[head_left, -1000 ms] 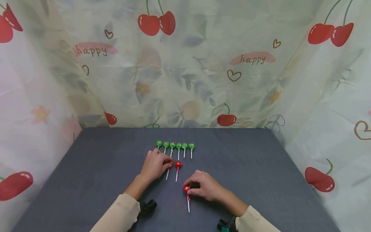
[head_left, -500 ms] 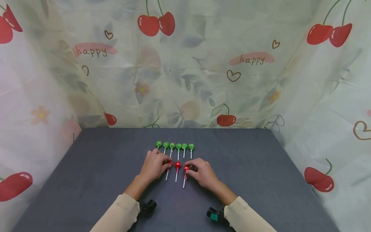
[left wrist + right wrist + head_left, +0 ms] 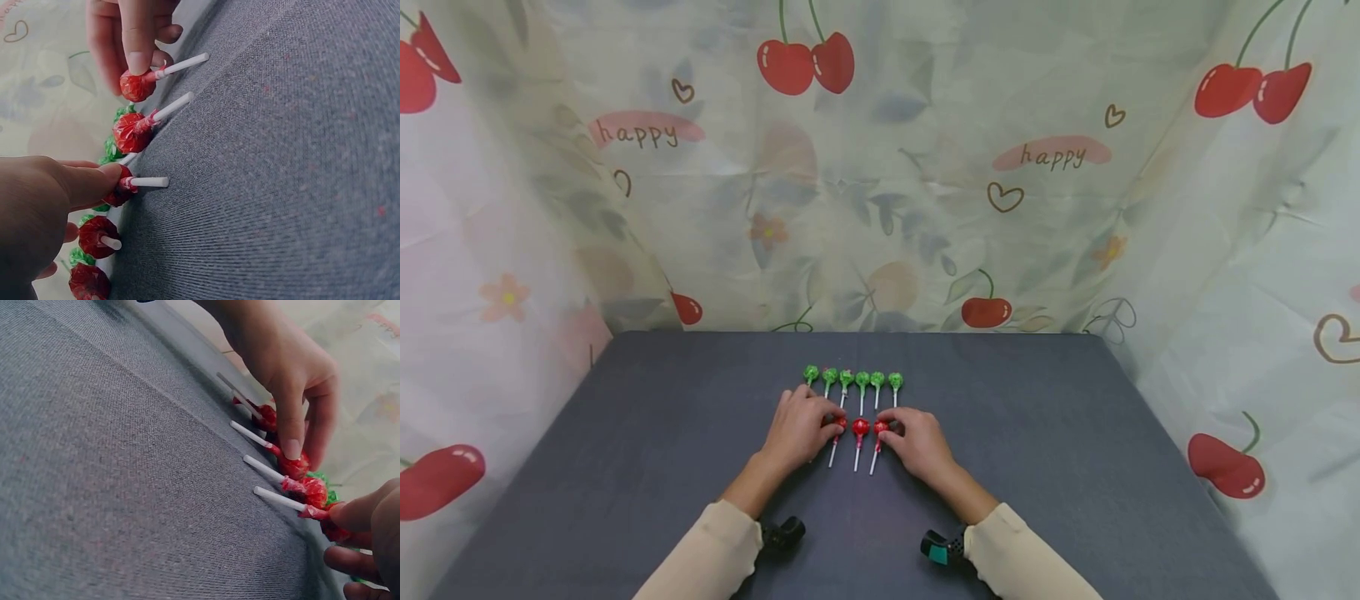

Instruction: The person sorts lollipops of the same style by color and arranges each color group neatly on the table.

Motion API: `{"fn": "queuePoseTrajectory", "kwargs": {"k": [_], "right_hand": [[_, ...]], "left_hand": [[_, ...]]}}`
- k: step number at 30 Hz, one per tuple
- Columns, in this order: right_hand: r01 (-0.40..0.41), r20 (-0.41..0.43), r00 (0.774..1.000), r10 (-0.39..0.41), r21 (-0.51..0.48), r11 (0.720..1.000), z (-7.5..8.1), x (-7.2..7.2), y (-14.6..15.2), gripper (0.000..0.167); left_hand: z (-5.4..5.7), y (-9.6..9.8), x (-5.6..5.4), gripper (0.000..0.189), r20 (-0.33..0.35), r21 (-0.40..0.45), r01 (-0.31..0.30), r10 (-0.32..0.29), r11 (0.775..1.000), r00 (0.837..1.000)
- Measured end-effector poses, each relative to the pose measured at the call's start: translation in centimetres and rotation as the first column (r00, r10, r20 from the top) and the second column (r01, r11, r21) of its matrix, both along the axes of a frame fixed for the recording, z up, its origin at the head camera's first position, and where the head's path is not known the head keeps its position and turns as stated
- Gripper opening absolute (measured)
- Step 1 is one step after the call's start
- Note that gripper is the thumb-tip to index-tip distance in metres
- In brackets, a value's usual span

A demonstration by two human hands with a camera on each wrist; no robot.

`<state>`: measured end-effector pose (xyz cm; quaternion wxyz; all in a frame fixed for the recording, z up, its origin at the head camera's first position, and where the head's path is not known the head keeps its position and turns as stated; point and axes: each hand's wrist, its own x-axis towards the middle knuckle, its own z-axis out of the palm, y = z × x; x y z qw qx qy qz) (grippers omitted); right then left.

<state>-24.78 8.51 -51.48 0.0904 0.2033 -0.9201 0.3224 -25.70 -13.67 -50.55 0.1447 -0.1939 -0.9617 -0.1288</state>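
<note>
My left hand [image 3: 797, 425] pinches the head of a red-wrapped lollipop [image 3: 116, 194] lying in a row. At the row's right end, my right hand [image 3: 922, 443] holds another red lollipop [image 3: 333, 530] by its head between thumb and fingers, stick toward me. Between the hands lies a third red lollipop [image 3: 861, 427], untouched. In the left wrist view, further red lollipops [image 3: 99, 237] continue past the left hand, which covers them in the head view. Behind the red row, several green lollipops [image 3: 862, 379] stand side by side, their sticks also toward me.
Dark grey cloth covers the table [image 3: 1037, 417]. A pale curtain [image 3: 880, 167] printed with cherries encloses the back and both sides. Black straps with small devices [image 3: 942, 547] sit at both wrists.
My right hand has carried its red lollipop forward and slightly left, up beside the middle red one. The left hand stays in place on its lollipop.
</note>
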Motion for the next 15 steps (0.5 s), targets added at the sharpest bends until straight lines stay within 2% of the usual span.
{"fn": "queuePoseTrajectory", "kwargs": {"k": [8,15], "right_hand": [[0.020,0.030,0.999,-0.022,0.077,0.997,0.37,-0.19,-0.26,0.013],[0.027,0.022,0.999,-0.029,0.084,0.996,0.34,-0.10,-0.32,0.012]], "left_hand": [[0.03,0.04,0.08,0.016,-0.003,0.011,0.001,-0.001,1.000,1.000],[-0.08,0.06,0.07,0.017,-0.006,0.007,-0.002,0.002,1.000,1.000]]}}
